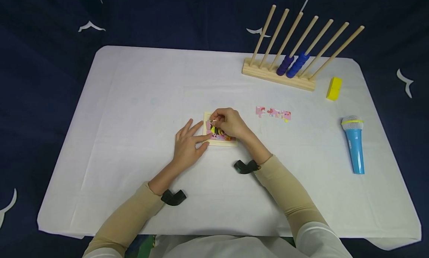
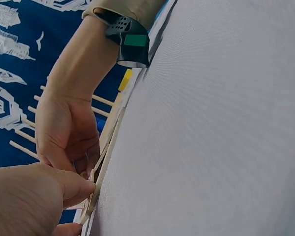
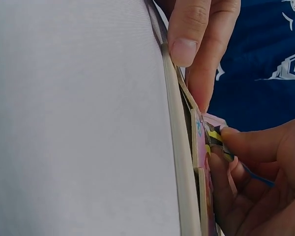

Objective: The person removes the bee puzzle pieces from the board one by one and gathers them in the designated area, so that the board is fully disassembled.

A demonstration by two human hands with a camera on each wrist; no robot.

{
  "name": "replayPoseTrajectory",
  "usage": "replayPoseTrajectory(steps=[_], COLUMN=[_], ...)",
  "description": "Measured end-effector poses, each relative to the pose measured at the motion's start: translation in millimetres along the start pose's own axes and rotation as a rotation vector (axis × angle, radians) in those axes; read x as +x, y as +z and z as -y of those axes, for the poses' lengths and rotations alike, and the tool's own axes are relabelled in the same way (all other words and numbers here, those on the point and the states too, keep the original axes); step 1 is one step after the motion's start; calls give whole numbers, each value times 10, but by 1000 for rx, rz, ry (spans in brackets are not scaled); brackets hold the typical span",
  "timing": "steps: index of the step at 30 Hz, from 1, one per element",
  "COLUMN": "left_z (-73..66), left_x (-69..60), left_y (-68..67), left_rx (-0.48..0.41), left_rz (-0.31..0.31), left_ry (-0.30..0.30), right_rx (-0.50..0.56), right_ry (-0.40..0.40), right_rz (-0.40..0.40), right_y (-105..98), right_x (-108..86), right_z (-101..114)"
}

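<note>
A small jigsaw puzzle with a pink and yellow-black picture (image 1: 219,136) lies in a pale wooden tray (image 1: 222,143) near the middle of the table. Its pieces sit unevenly, with some edges raised in the right wrist view. My left hand (image 1: 187,148) spreads its fingers at the tray's left side, the thumb against its near edge and a finger on the picture. From the upper right, my right hand (image 1: 231,122) pinches a puzzle piece (image 3: 216,137) with yellow and black on it, just over the picture. Fingers partly hide this piece in the head view.
Several loose pink puzzle pieces (image 1: 275,112) lie right of the tray. Farther back stands a wooden peg rack (image 1: 278,79) with purple and blue beads. A yellow block (image 1: 334,88) and a blue toy microphone (image 1: 355,146) lie on the right of the white-covered table (image 1: 134,101).
</note>
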State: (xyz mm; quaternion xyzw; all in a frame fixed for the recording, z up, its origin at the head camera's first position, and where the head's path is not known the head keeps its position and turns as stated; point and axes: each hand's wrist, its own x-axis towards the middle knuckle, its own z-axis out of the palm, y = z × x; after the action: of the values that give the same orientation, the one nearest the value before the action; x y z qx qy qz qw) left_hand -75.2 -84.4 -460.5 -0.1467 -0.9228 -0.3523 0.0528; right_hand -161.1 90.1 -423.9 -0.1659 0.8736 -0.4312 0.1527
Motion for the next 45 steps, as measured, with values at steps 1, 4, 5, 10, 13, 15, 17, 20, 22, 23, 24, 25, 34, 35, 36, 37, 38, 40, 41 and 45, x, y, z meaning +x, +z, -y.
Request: replayPoseTrajectory(steps=[1,4,5,10,13,15,17,20,22,23,24,25,34,35,36,37,38,40,41,45], left_z=[-4,-14,-16,-12,-1,-2,-5,-6,-1,5,8,11,18,20,17,17,16,16,14,6], left_x=[2,3,4,1,-4,-9,-15,-23,-27,-27,-29,-30,-31,-30,-29,-28,-26,-22,-21,-14], left_y=[-1,-4,-4,7,18,20,19,22,25,29,31,31,17,17,15,15,15,17,18,25], left_rx=[3,7,8,0,-11,-20,-26,-32,-37,-39,-42,-46,-63,-64,-66,-66,-68,-70,-71,-76], left_rz=[2,6,5,-1,-7,-10,-14,-20,-25,-28,-29,-29,-32,-34,-35,-36,-37,-39,-39,-43], left_ry=[0,3,5,6,2,-3,-7,-15,-19,-21,-23,-26,-30,-29,-28,-27,-26,-25,-25,-20], right_rx=[26,102,126,191,221,238,245,245,238,229,225,219,129,119,108,100,89,71,59,-4], right_ry=[13,45,54,76,87,90,94,89,90,93,100,110,270,289,305,321,329,340,346,354], right_rz=[1,6,6,-5,-23,-41,-64,-107,-146,-169,-192,-212,-236,-223,-208,-193,-177,-149,-144,-142], right_y=[-6,-23,-27,-33,-59,-119,-215,-419,-567,-638,-705,-767,-1025,-1027,-1028,-1025,-1023,-1019,-1016,-1018], right_x=[-3,-9,-13,-15,-18,-31,-59,-114,-158,-180,-202,-229,-428,-442,-454,-465,-475,-491,-495,-517], right_z=[-2,-10,-9,-20,-4,18,42,53,39,25,4,-19,-404,-449,-490,-526,-560,-612,-632,-667])
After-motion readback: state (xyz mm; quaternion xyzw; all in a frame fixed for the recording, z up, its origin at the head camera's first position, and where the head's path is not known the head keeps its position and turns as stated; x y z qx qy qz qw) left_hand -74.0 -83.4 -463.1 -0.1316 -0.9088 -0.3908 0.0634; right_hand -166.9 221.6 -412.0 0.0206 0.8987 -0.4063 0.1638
